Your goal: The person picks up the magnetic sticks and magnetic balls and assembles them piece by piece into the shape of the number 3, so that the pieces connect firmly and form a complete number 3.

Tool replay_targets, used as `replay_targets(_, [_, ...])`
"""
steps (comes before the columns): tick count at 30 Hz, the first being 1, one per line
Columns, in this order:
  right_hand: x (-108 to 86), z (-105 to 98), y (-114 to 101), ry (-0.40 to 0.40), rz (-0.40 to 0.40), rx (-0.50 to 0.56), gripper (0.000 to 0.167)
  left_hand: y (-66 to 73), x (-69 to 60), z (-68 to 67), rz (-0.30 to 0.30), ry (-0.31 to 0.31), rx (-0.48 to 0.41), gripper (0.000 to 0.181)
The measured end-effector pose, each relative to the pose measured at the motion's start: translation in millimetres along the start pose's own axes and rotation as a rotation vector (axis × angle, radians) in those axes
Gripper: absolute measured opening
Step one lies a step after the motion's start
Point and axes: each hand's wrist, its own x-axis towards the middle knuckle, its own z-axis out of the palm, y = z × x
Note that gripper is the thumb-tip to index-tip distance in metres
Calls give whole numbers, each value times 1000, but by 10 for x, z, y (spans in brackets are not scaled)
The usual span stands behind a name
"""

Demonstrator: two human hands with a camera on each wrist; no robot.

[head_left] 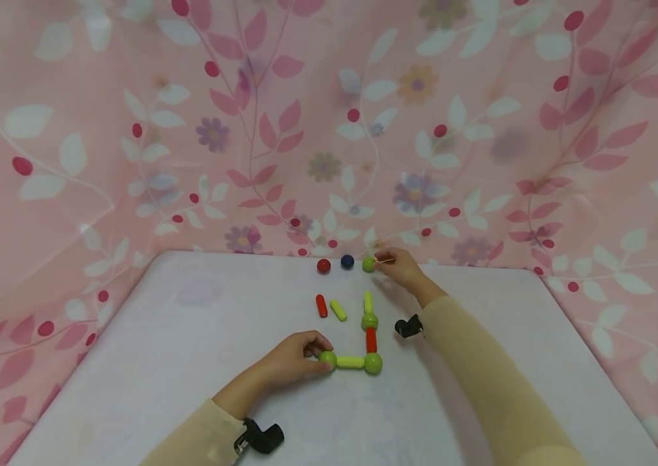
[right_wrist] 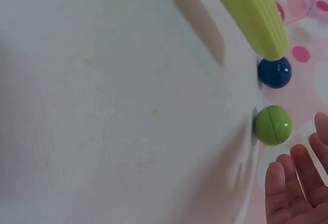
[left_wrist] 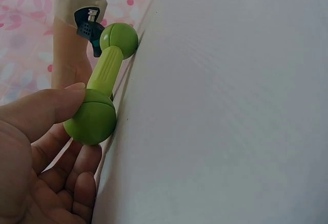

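Note:
My left hand (head_left: 292, 357) pinches a green ball (left_wrist: 91, 123) between thumb and fingers. That ball is the left end of an L-shaped chain: a yellow-green rod (head_left: 350, 362) joins it to a corner green ball (head_left: 373, 364). From the corner, a red rod (head_left: 371, 340) runs to another green ball (head_left: 369, 321), which bears a second yellow-green rod (head_left: 368, 301) pointing away from me. At the table's far edge my right hand (head_left: 401, 267) reaches beside a loose green ball (right_wrist: 272, 125). The right wrist view shows its fingers (right_wrist: 302, 170) extended, with a gap to that ball.
A blue ball (head_left: 347, 262) and a red ball (head_left: 323, 266) stand left of the loose green ball. Nearer me lie a loose red rod (head_left: 321, 305) and a yellow-green one (head_left: 338, 310). A pink floral cloth (head_left: 329, 129) hangs behind the white table (head_left: 189, 336).

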Motion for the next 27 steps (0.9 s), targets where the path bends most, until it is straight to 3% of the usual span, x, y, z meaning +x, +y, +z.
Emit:
replay_targets(18, [190, 112, 106, -73, -70, -106, 48, -42, -5, 29, 5, -2, 3, 27])
replay_targets(27, [220, 159, 90, -63, -119, -166, 35, -37, 10, 14, 0, -2, -16, 25])
